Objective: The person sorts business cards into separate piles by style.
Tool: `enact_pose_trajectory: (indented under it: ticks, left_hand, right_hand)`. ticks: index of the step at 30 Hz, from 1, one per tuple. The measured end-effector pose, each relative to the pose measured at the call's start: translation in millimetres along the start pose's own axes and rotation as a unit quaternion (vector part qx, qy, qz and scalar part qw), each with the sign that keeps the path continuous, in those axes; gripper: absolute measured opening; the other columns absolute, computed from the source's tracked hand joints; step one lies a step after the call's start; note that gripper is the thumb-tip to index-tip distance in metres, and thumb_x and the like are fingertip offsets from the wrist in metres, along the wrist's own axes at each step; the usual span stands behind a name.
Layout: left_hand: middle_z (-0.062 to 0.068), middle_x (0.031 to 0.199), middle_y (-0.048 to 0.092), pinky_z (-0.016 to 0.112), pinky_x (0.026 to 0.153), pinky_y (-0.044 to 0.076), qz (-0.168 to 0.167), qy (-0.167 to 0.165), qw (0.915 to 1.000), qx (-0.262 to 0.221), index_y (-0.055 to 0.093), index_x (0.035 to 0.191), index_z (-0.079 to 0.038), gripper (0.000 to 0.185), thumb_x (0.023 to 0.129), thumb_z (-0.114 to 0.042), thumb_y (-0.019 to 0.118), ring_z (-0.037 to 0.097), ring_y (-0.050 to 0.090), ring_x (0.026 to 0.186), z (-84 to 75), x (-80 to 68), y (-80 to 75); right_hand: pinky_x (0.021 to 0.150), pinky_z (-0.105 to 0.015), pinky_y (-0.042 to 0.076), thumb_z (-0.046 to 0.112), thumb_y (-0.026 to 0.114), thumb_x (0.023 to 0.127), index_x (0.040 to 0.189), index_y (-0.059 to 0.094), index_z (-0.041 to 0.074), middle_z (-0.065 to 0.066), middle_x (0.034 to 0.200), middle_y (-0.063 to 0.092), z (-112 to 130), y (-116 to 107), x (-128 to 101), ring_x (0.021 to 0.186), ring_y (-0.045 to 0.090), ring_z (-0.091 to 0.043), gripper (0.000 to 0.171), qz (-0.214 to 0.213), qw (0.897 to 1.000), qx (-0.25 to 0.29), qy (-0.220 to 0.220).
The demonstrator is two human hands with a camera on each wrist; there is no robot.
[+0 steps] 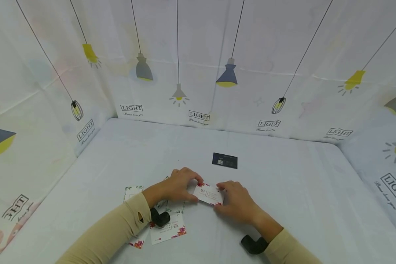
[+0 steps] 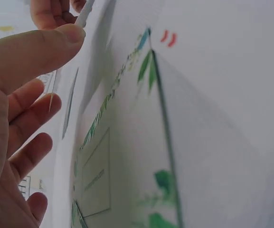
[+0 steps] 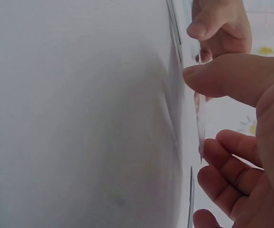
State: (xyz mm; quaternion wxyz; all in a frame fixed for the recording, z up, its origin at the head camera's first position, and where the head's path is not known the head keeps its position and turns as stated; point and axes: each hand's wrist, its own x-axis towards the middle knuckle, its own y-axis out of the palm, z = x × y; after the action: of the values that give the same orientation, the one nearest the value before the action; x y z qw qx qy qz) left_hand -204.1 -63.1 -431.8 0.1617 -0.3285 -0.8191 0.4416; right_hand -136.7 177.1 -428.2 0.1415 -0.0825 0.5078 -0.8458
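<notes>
The floral card (image 1: 208, 194), its opposite ends pinched by the fingers of the left hand (image 1: 179, 186) and right hand (image 1: 239, 202) over the table (image 1: 290, 176), was presumably light, springy and slick (easily creased), best held by its edges.

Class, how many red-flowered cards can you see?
3: first card between left hand and right hand, second card by black wristpiece, third card partly behind left sleeve. More may be hidden.

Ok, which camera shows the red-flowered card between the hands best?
The head view: it shows the red-flowered card from above, print and flowers visible. The right wrist view has it nearly edge-on, a thin sliver; the left wrist view seems to catch only a narrow edge.
</notes>
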Motion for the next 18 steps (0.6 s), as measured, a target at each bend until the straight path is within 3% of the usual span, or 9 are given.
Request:
enact_pose_trajectory:
  ticks: [4, 18]
  left_hand:
    - [-0.004, 0.128, 0.058, 0.046, 0.102, 0.028, -0.002, -0.003, 1.0, -0.003, 0.064, 0.122, -0.027, 0.045, 0.082, -0.036, 0.083, 0.019, 0.043, 0.128, 0.5, 0.0, -0.9]
    - [0.0, 0.135, 0.056, 0.051, 0.103, 0.03, -0.062, -0.047, 0.9962, -0.039, 0.064, 0.126, -0.027, 0.048, 0.082, -0.033, 0.084, 0.025, 0.041, 0.13, 7.8, 5.4, -12.9]
  right_hand:
    - [0.099, -0.05, 0.043, 0.022, 0.081, 0.081, 0.132, 0.057, 0.002, -0.009, 0.123, 0.06, -3, -3, 1, 0.117, 0.052, -0.03, 0.059, -0.016, 1.0, 0.019, -0.019]
    - [0.096, -0.049, 0.046, 0.021, 0.08, 0.084, 0.135, 0.054, 0.0, -0.01, 0.127, 0.058, -12, -7, 20, 0.113, 0.053, -0.028, 0.06, -0.074, 0.993, 0.074, -0.049]
